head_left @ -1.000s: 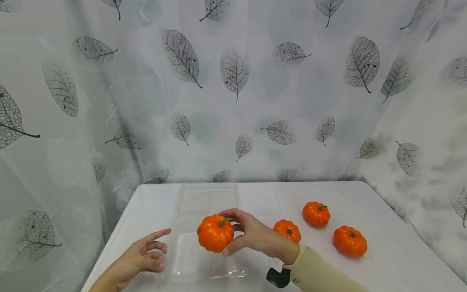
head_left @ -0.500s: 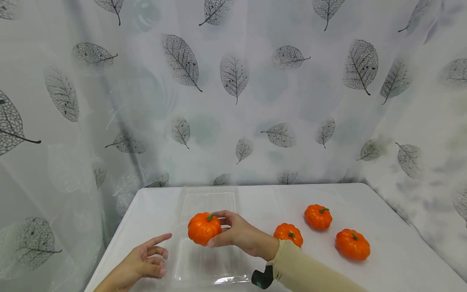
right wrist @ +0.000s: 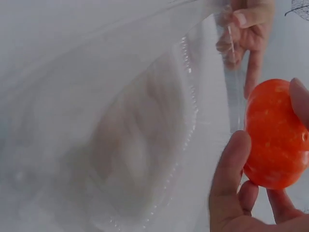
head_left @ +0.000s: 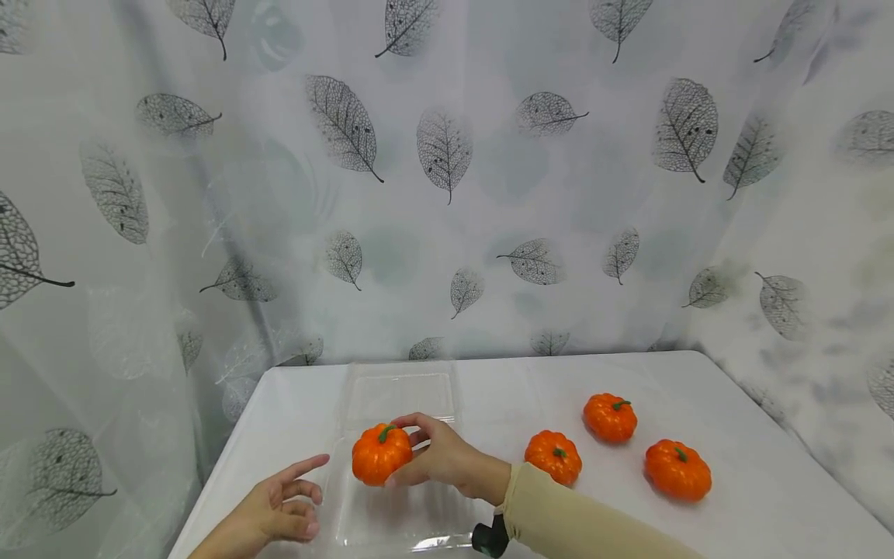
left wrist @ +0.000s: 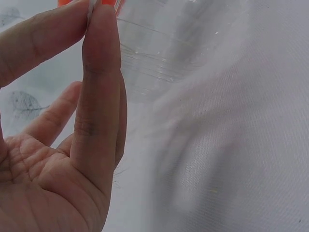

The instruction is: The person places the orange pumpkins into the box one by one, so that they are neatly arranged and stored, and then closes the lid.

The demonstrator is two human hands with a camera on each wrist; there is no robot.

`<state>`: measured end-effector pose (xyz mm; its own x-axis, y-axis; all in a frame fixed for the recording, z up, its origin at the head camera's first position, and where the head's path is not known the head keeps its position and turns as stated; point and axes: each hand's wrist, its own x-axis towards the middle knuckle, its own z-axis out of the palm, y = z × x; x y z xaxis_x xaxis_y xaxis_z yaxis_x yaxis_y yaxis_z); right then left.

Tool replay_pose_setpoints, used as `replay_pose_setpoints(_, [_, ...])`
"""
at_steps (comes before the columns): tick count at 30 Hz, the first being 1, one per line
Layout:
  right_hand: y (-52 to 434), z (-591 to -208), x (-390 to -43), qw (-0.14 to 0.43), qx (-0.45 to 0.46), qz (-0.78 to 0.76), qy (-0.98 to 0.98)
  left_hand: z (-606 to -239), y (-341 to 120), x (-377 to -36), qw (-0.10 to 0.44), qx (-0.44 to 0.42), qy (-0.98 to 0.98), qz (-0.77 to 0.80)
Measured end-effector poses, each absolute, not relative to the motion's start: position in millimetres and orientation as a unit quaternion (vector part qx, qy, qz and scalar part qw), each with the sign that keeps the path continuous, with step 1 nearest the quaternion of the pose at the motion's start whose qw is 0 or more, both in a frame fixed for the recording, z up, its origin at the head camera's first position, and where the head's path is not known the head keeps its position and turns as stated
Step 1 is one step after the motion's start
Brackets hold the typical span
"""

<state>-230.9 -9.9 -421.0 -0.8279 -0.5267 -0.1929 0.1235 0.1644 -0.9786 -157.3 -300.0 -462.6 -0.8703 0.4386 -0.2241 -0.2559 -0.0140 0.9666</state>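
Note:
A small orange pumpkin (head_left: pixel 375 460) with a green stem is in my right hand (head_left: pixel 450 461), thumb on the near side and fingers behind. It hangs above the tray of an open clear plastic clamshell container (head_left: pixel 433 541). In the right wrist view my thumb and fingers press the smooth orange skin of the pumpkin (right wrist: pixel 273 140). My left hand (head_left: pixel 268 508) is at the container's left side. There, the left wrist view shows fingertips of the left hand (left wrist: pixel 94 111) meeting on a thin clear edge, with the index finger held out in the head view.
To the right on the white table (head_left: pixel 517 388) sit three more pumpkins: one near the right sleeve (head_left: pixel 553 456), one farther back (head_left: pixel 610 418) and one at the right (head_left: pixel 677 470). The container's lid (head_left: pixel 401 394) lies folded back. A leaf-print curtain (head_left: pixel 447 233) hangs behind.
My right hand has carried the pumpkin leftward and, in the last half second, lower over the container's tray. The left hand has stayed at the container's left edge.

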Motion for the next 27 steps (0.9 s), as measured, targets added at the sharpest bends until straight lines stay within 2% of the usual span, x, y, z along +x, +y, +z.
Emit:
replay_pose_setpoints(13, [-13.7,-421.6,-228.0,0.198,-0.211,-0.451,0.844,-463.2,-298.2,-157.0,0.254,0.061,0.654,0.711])
replay_pose_setpoints(23, [-17.1,-425.3,-225.7,0.208,-0.21,-0.435,0.851,-460.1,-294.0,-155.5,0.257,0.035,0.642,0.721])
replay_pose_setpoints(27, [-17.7,-427.4,-226.6,0.221,-0.202,-0.433,0.85,-459.6,-293.9,-155.3,0.256,0.05,0.641,0.722])
